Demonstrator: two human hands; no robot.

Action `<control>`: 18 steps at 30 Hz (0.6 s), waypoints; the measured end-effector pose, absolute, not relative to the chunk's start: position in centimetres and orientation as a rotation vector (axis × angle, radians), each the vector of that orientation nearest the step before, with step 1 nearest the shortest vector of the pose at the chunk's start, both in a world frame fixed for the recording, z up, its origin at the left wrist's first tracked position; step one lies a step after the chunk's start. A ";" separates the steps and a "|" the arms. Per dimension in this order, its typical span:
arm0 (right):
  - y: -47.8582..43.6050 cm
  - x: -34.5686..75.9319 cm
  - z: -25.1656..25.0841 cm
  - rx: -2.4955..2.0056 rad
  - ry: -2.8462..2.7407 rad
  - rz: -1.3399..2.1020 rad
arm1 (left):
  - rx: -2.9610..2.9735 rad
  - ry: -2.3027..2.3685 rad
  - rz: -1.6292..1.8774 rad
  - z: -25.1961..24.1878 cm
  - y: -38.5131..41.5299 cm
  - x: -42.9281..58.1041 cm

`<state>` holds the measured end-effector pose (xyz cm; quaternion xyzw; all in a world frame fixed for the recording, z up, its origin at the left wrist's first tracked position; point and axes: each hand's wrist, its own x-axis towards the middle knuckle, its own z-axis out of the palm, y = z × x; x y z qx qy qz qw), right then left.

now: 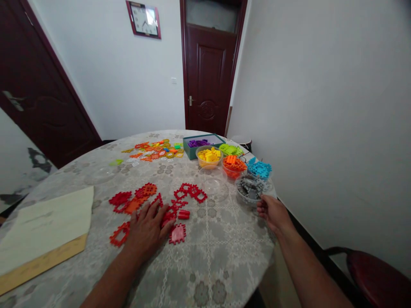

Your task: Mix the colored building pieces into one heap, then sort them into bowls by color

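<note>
My left hand (147, 226) lies palm down with its fingers spread over red interlocking plastic pieces (170, 214), hiding some of them. Around it lie an orange-red square frame piece (119, 234), a pinkish-red square (177, 234) and a small red block (184, 214). To the right, my right hand (271, 211) has its fingers curled closed at the near right rim of a clear plastic bowl (245, 197). Grey toothed pieces (251, 185) fill that bowl. The fingertips are partly hidden against the rim.
Further bowls hold orange pieces (233, 166), yellow blocks (208, 155) and blue pieces (259, 169). Purple pieces (198, 143) sit in a green box (190, 152). Behind are lime pieces (231, 149) and a mixed pile (157, 152). Paper (51, 224) lies left; a chair (375, 271) stands right.
</note>
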<state>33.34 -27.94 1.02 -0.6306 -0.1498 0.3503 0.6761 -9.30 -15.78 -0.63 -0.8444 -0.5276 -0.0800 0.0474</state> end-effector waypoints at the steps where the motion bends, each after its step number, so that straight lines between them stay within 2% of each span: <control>1: -28.4 33.1 1.2 -1.424 -0.345 0.788 | -2.580 -1.598 -0.252 -0.6 -15.7 -9.4; 5: -30.9 31.1 2.4 -1.441 -0.425 0.833 | -2.555 -1.595 -0.257 -0.6 -15.3 -10.0; 10: -32.5 26.6 4.7 -1.401 -0.564 1.070 | -2.523 -1.638 -0.317 -0.1 -15.8 -10.3; 15: -29.5 21.5 6.3 -1.364 -0.801 1.278 | -2.460 -1.692 -0.514 0.1 -15.7 -10.8; 18: -25.8 18.7 6.7 -1.347 -0.948 1.284 | -2.397 -1.673 -0.761 -0.7 -14.9 -11.6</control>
